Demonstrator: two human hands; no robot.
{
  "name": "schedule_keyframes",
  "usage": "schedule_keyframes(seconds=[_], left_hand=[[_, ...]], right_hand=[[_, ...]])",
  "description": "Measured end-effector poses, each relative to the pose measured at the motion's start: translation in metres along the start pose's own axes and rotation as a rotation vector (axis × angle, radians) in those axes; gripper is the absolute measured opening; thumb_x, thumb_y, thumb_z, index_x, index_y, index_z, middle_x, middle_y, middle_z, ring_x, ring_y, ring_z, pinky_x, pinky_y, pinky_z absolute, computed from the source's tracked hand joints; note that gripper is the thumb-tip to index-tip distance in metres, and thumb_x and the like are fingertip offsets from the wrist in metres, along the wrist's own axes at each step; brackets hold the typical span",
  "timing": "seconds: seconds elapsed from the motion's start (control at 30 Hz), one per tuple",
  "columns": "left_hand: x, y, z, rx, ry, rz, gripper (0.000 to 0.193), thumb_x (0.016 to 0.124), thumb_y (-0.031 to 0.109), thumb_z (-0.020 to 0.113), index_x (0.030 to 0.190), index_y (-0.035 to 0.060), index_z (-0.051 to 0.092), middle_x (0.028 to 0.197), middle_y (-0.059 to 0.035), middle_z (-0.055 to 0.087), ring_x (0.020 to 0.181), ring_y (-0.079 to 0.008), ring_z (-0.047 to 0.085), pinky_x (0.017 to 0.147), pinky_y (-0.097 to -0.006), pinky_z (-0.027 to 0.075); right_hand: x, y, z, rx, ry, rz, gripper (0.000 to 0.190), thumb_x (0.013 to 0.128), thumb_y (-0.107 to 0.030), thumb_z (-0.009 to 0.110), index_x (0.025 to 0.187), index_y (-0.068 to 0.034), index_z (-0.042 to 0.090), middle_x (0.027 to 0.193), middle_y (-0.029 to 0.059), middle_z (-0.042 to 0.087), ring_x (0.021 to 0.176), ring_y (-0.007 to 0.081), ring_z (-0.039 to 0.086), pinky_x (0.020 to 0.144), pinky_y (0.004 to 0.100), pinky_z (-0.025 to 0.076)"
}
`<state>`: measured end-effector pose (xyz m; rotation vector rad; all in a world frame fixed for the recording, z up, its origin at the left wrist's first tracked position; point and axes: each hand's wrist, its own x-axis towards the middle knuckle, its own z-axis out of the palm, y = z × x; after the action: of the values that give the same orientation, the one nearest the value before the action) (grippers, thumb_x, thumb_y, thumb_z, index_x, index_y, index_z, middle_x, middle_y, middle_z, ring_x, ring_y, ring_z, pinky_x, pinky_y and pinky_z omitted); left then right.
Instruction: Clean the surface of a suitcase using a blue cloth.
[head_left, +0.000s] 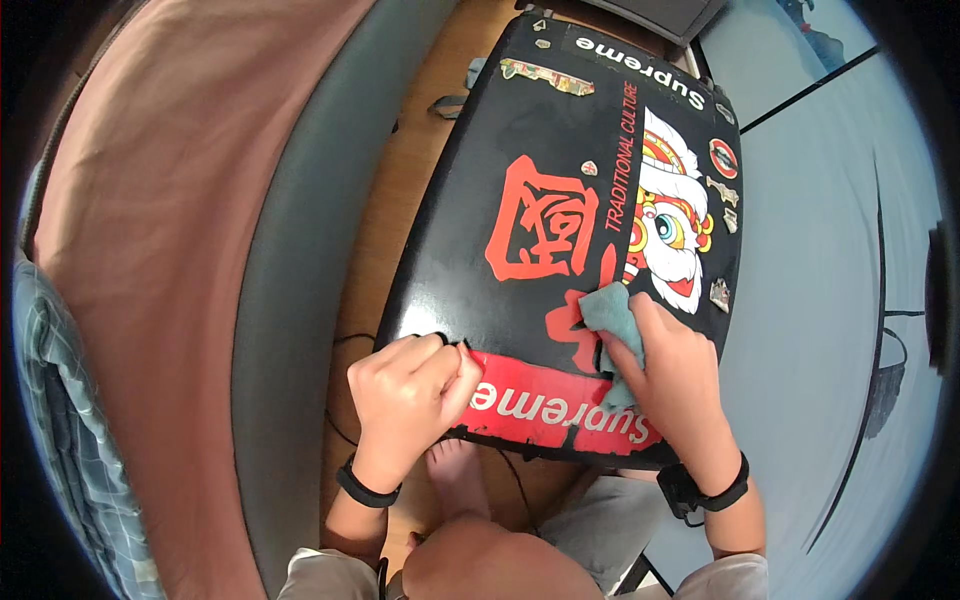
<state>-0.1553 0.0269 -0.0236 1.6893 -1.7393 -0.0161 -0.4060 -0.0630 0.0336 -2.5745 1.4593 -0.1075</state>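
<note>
A black tabletop covered in decals stretches out before me. My right hand grips a blue-green cloth and presses it on the surface, over a red character decal and beside a lion-head sticker. Closed into a fist, my left hand rests at the near left corner, at the end of a red decal strip with white lettering. Whether the fist holds anything small cannot be seen. Both wrists wear black bands. Another large red character decal lies farther up the top.
A bed or couch with a pink-brown cover and a grey padded edge runs along the left. Pale blue cabinet-like panels stand on the right. Dark cables and my bare foot are on the wooden floor below.
</note>
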Motion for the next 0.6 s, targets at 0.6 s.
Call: schedule_keyframes(seconds=[0.6], left_hand=[[0.0,0.001,-0.002,-0.026,0.045,-0.021,0.036,0.079,0.005,0.074,0.056,0.0065,0.046,0.055,-0.0065,0.045,0.047,-0.0243,0.05,0.045,-0.038,0.038]], right_hand=[[0.077,0.037,0.006,-0.219,0.211,0.128,0.038,0.1,-0.042,0.064,0.106,-0.005,0.059,0.084,0.0184,0.071,0.073,0.0415,0.07,0.061,0.0501,0.055]])
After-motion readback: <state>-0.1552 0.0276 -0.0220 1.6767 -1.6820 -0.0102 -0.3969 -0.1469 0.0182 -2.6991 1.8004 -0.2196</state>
